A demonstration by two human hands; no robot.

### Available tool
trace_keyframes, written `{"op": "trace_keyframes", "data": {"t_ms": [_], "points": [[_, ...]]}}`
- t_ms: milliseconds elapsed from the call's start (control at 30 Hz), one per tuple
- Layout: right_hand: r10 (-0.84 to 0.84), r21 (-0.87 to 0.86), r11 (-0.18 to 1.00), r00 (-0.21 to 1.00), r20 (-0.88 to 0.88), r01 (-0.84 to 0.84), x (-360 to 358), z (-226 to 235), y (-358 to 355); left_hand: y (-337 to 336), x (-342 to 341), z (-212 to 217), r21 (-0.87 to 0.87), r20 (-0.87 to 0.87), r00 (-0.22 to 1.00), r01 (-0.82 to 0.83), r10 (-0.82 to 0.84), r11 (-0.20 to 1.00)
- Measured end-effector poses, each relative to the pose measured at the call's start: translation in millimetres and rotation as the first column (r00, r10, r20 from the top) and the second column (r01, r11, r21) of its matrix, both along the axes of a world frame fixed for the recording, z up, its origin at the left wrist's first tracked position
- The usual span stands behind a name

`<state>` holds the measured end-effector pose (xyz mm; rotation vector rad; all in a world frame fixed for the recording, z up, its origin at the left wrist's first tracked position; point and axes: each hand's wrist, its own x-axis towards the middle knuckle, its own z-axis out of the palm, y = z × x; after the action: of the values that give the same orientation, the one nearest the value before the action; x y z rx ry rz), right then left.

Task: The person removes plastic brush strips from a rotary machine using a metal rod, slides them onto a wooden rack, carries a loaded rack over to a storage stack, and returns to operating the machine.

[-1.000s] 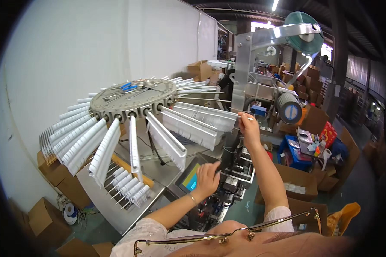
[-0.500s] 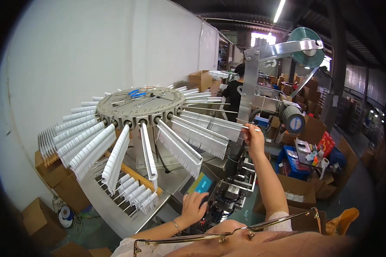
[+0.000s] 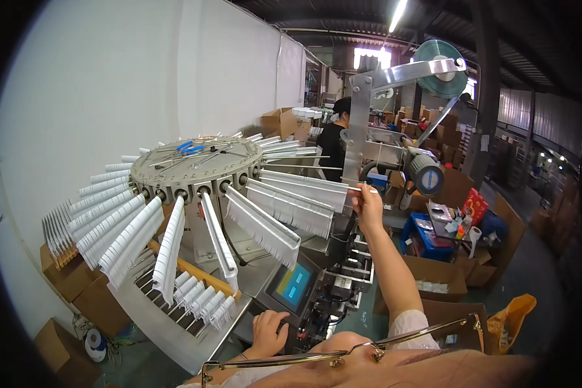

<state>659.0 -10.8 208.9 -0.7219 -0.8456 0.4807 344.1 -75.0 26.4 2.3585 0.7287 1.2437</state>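
Observation:
A round metal turntable (image 3: pixel 197 161) carries rods around its rim, many hung with rows of thin white pieces (image 3: pixel 265 223). My right hand (image 3: pixel 368 205) is raised at the outer end of one loaded rod, thumb and fingers pinched on a small white piece that lines up with the rod's tip. Whether it is on the rod or apart from it, I cannot tell. Below the turntable, my left hand (image 3: pixel 269 333) rests by the lower edge of a touchscreen panel (image 3: pixel 293 284), fingers loosely bent and apart, with nothing in them.
A metal frame (image 3: pixel 362 123) with a green reel (image 3: pixel 441 68) and a motor (image 3: pixel 423 173) rises beyond my right hand. Bundled white pieces (image 3: pixel 204 301) lie on a rack beneath the turntable. A person in black (image 3: pixel 334 142) stands behind. Cardboard boxes (image 3: pixel 433 278) stand at right.
My left hand has drawn back from the touchscreen to below its lower edge. My right hand stays at the rod's end. The whole view has shifted slightly rightward.

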Motion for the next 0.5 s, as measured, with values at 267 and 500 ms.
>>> {"op": "trace_keyframes", "data": {"t_ms": [267,500], "points": [[-0.017,-0.014,1.0,1.0,-0.007,0.017,2.4,-5.6,1.7,-1.2,-4.7,-3.3,-0.029,-0.003,1.0,0.028,-0.028,0.999],[0.041,-0.04,0.998,0.999,-0.018,-0.041,-3.5,-0.3,-3.1,1.5,-2.9,-11.9,-0.011,-0.004,0.998,0.057,-0.057,0.998]]}}
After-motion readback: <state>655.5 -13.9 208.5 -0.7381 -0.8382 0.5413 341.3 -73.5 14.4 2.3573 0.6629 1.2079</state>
